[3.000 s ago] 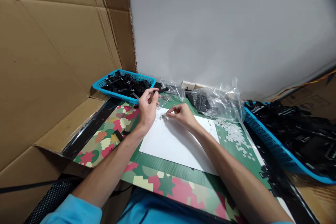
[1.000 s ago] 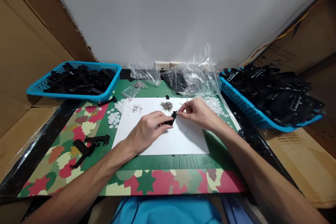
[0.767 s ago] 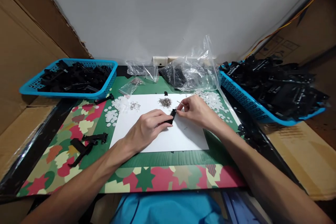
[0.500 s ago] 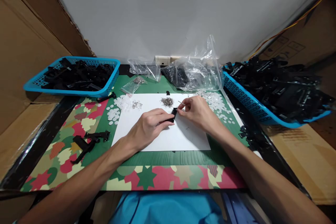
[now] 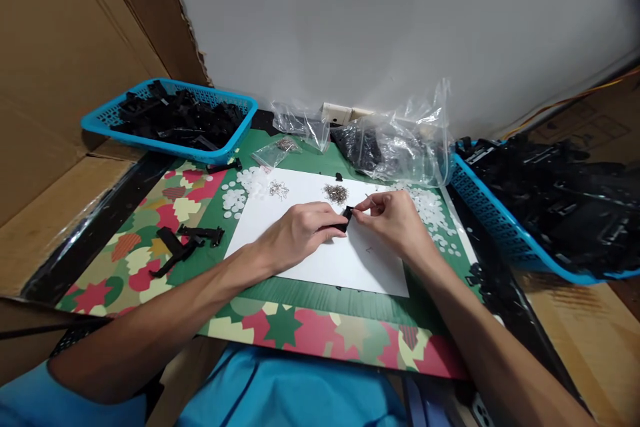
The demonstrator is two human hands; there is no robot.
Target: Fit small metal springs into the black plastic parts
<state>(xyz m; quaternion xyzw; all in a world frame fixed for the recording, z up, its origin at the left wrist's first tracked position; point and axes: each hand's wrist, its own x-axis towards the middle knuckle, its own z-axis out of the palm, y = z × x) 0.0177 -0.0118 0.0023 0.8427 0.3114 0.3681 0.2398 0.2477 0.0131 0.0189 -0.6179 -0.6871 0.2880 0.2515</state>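
Over the white paper (image 5: 320, 267), my left hand (image 5: 307, 233) grips a small black plastic part (image 5: 348, 215) between thumb and fingers. My right hand (image 5: 393, 213) is closed in a pinch at the part's far end. A thin metal rod (image 5: 370, 201) sticks out from its fingers; its tip is too small to make out. Just beyond the hands lies a heap of small metal pieces (image 5: 336, 193), and a looser pile of springy-looking wire bits (image 5: 279, 190) is farther left. One thin bent wire (image 5: 369, 250) rests on the paper below my right hand.
Blue baskets of black parts stand at left (image 5: 170, 145) and right (image 5: 505, 227). White discs (image 5: 235, 200) lie left of the paper, more discs (image 5: 433, 210) right. Black plastic parts (image 5: 185, 247) are on the patterned mat. Clear plastic bags (image 5: 400, 147) sit against the wall.
The camera view has turned and tilted, so the scene sits differently. Both hands keep their hold at the black part; the rod in my right hand now shows at a different angle.
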